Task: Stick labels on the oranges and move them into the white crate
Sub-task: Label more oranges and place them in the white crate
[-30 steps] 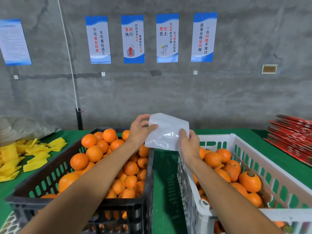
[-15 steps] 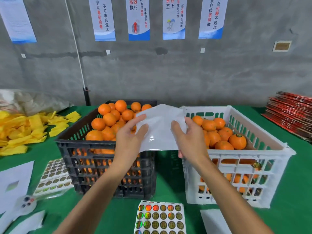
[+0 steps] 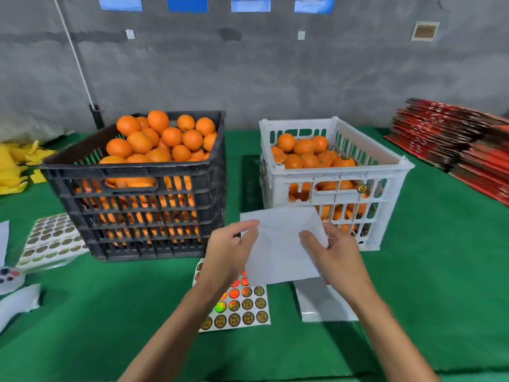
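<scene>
1. White crate [image 3: 338, 172] about half full of oranges [image 3: 308, 157]; black crate [image 3: 132, 194] heaped
2. Both hands, left [image 3: 231, 248] and right [image 3: 334, 250], pinch a white sheet [image 3: 281, 244] above the labels [image 3: 242, 307]

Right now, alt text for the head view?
Both hands, left hand and right hand, hold a white sheet over a label sheet on the green table. Behind stand a black crate of oranges and a part-filled white crate.
</scene>
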Tool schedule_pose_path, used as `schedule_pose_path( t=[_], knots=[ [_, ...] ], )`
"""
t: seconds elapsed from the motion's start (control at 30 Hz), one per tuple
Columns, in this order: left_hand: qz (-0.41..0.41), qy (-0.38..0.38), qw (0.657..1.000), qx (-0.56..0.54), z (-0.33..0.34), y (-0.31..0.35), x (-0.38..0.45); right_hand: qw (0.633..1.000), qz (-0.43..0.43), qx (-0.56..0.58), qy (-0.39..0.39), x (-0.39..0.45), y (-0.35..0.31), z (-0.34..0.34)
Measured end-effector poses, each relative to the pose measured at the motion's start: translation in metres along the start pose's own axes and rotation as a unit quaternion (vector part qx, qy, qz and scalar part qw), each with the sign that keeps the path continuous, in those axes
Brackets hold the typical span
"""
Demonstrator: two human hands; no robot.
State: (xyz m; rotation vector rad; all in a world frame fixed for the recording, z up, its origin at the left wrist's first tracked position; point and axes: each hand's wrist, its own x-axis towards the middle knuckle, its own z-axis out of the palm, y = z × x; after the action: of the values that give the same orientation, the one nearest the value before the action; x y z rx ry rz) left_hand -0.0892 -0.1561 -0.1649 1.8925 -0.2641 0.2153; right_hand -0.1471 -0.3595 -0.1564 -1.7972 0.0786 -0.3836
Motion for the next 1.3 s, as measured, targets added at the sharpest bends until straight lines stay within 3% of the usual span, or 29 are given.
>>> schedule_pose_path(
  t=[0.17,0.3,0.37,0.47,0.5,0.6,0.7,0.77,0.83,0.9,1.0,1.17,1.3],
  knots=[
    [-0.032,-0.165,0.983,0.077,0.053,-0.019,-0.006,0.975,0.050,-0.211,0.048,-0.015,0.053,-0.049],
    [-0.031,-0.209,0.959,0.188,0.079,-0.028,-0.006,0.941,0.086,-0.323,0.049,-0.018,0.075,-0.063],
    [-0.015,-0.213,0.942,0.261,0.086,-0.031,-0.007,0.898,0.089,-0.428,0.052,-0.020,0.080,-0.064],
    [-0.010,-0.215,0.926,0.310,0.083,-0.032,-0.012,0.801,0.048,-0.594,0.062,-0.024,0.078,-0.064],
    [-0.003,-0.213,0.928,0.305,0.079,-0.034,-0.013,0.793,0.008,-0.605,0.070,-0.023,0.076,-0.063],
    [0.011,-0.204,0.942,0.266,0.053,-0.039,-0.010,0.853,-0.124,-0.502,0.075,-0.014,0.065,-0.049],
    [-0.001,-0.217,0.932,0.291,0.014,-0.051,-0.004,0.904,-0.139,-0.399,-0.059,0.000,0.051,-0.005],
    [-0.035,-0.239,0.920,0.307,-0.010,-0.058,-0.002,0.901,-0.119,-0.386,-0.160,0.009,0.053,0.031],
    [-0.065,-0.257,0.918,0.296,-0.032,-0.066,-0.001,0.867,-0.112,-0.427,-0.232,0.021,0.056,0.062],
    [-0.089,-0.259,0.922,0.275,-0.049,-0.073,0.001,0.848,-0.088,-0.440,-0.281,0.034,0.057,0.083],
    [-0.100,-0.257,0.930,0.245,-0.064,-0.083,0.005,0.852,-0.045,-0.398,-0.336,0.048,0.061,0.098],
    [-0.111,-0.268,0.922,0.258,-0.067,-0.088,0.014,0.871,-0.096,-0.365,-0.315,0.056,0.075,0.097],
    [-0.096,-0.230,0.918,0.307,-0.063,-0.094,0.022,0.879,-0.168,-0.355,-0.270,0.056,0.080,0.095]
  ],
)
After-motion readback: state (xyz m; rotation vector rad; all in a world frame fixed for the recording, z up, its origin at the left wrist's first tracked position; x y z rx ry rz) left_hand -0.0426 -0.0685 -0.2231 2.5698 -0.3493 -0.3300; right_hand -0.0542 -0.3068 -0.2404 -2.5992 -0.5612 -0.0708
